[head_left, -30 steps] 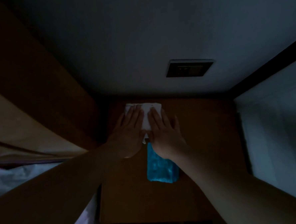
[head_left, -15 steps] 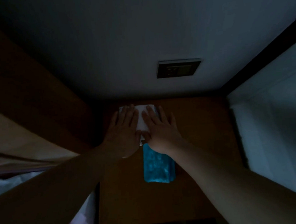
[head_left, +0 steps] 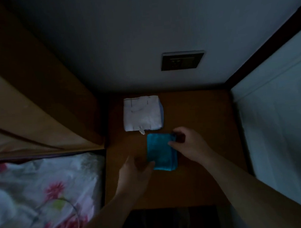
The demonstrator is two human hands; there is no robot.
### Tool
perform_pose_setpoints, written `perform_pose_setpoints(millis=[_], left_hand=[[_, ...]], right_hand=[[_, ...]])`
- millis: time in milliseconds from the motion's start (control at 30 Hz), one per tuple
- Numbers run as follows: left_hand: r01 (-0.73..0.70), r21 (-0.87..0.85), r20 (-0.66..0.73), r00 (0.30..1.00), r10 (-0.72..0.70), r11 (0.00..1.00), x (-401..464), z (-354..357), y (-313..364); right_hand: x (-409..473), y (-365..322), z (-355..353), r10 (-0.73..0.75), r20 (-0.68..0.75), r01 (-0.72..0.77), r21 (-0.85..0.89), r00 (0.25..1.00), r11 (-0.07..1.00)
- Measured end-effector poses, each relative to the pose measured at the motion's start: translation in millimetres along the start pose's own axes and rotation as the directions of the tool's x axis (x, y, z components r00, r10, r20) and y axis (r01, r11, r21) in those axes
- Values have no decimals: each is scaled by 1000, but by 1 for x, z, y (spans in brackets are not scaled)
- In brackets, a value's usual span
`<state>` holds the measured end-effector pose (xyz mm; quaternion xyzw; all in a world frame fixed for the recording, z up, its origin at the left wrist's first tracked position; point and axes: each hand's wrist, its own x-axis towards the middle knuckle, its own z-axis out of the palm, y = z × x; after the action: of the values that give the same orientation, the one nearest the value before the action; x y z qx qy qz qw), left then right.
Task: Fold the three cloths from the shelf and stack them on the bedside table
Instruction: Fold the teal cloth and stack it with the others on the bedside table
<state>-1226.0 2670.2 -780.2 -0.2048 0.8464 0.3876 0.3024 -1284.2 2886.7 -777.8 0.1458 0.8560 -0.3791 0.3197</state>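
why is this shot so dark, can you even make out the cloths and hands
Head view: the room is dim, with no glare. The white cloth and blue cloth still stand out on the bedside table. The left hand and right hand are shadowed, the left slightly blurred; wide-angle distortion bends the wall lines.

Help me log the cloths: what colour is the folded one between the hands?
Teal blue cloth, clearest in the head view.

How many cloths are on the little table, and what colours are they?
White cloth: 1, folded, near the wall.
Blue cloth: 1, folded, gripped by the left hand and right hand.
Total: 2 cloths on the bedside table, side by side, not stacked.
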Motion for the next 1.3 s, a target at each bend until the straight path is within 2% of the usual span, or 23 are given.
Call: perform_pose_setpoints(millis=[200,367,533,700,933,1033,1133,1300], left_hand=[[113,-190,72,992,-101,975,5,15,8],[165,-216,89,985,-149,962,15,13,12],[114,-172,97,990,-98,978,19,10,7],[70,-218,124,991,-43,973,18,17,3],[38,-183,93,995,-21,982,17,18,3],[30,-210,84,996,-13,977,19,15,4],[48,-315,90,996,-21,948,21,10,2],[87,-470,122,992,-33,878,23,2,-6]], right_hand=[[22,-15,-9,59,28,-56,-108,998,993],[28,-20,-14,56,67,-43,-180,996,983],[29,-17,-11,45,75,-33,-147,996,989],[33,-12,-13,108,125,-102,-50,986,993],[26,-1,-17,209,224,-245,149,952,958],[23,5,-14,251,254,-326,325,934,888],[19,10,-12,266,281,-376,493,922,784],[16,18,-7,295,272,-401,635,916,660]])
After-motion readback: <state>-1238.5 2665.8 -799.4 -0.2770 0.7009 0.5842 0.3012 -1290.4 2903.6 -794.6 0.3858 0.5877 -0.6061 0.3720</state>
